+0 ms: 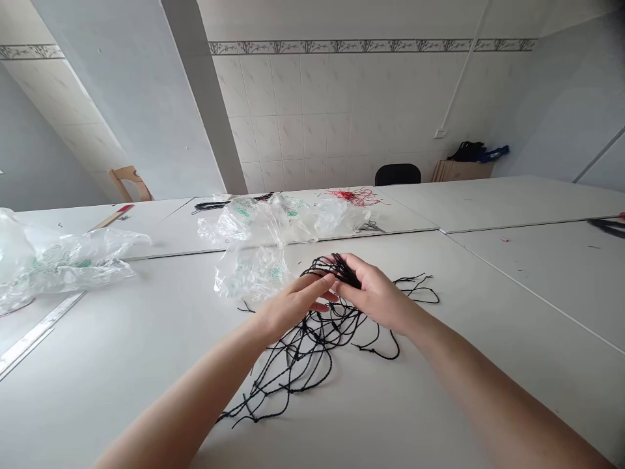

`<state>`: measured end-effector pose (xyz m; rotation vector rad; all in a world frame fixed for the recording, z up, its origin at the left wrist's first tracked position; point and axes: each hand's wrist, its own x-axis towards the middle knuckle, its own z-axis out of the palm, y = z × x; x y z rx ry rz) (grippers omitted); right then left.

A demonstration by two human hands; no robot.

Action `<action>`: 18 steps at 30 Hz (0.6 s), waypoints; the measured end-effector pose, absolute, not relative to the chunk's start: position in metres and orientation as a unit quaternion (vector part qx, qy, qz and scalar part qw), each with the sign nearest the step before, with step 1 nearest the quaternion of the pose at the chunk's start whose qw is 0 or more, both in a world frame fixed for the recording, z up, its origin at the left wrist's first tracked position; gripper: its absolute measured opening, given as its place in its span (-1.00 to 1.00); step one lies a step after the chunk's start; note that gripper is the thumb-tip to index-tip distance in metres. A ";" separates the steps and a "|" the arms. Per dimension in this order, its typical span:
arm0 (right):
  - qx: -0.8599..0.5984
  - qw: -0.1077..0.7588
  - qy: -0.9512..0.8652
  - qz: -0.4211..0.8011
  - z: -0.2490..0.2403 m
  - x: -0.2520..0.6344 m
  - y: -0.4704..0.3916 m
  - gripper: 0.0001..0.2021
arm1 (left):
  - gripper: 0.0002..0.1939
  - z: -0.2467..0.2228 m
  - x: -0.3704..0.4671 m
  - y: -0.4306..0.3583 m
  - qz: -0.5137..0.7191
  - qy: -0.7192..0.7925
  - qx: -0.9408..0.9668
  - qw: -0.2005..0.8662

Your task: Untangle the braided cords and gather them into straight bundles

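Observation:
A bundle of black braided cords [347, 272] is gathered in my right hand [378, 293], its fingers closed round the strands. My left hand [300, 296] meets it from the other side, thumb and fingers on the looped part of the same bundle. Below both hands, more black cords [312, 352] hang and spread in tangled loops over the white table [415, 404]. Some knotted ends reach out to the right, others toward the lower left. The far fingertips of my right hand are partly hidden behind the cords.
Crumpled clear plastic bags [263, 228] lie beyond my hands, with another bag [58, 254] at the left. Red cords [356, 196], scissors [372, 227] and black cords [209, 205] are farther back. A metal ruler [39, 332] lies at the left. A black chair [398, 174] stands behind the tables.

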<state>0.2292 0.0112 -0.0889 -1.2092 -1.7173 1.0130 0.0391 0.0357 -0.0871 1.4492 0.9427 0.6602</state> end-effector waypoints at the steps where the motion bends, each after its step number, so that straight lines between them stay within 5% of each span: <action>1: -0.482 0.378 -0.685 0.394 -0.088 0.228 0.009 -0.62 | -0.54 -0.089 0.039 0.036 0.276 0.412 0.623 0.605; 10: -0.569 0.245 -0.725 0.301 -0.074 0.209 -0.010 -0.27 | -0.62 -0.095 0.058 0.028 0.351 0.409 0.624 0.566; 18: -0.432 0.351 -0.697 0.452 -0.080 0.215 -0.006 -0.17 | -0.77 -0.072 0.038 0.036 0.456 0.357 0.519 0.628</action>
